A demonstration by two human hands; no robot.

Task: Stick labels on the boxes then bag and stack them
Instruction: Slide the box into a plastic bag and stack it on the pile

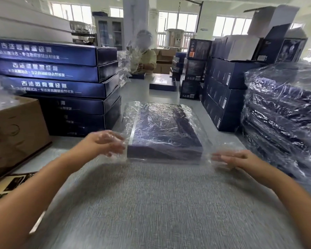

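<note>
A flat navy box [164, 133] lies on the grey table [160, 203] inside a clear plastic bag [196, 123], and the bag's loose end sticks out at the near side. My left hand [106, 142] is at the box's near left corner with its fingers loosely bent and bag film over them. At the near right corner, my right hand [230, 159] has straight fingers pointing left under the film. Both hands touch the bag; the picture is blurred.
A stack of unbagged navy boxes [61, 83] stands at the left, with a brown carton [14, 133] in front of it. Bagged boxes [284, 112] are piled at the right, with more navy boxes [223, 90] behind them. Label sheets [9, 186] lie at the near left. Another person [145, 54] works at the far end.
</note>
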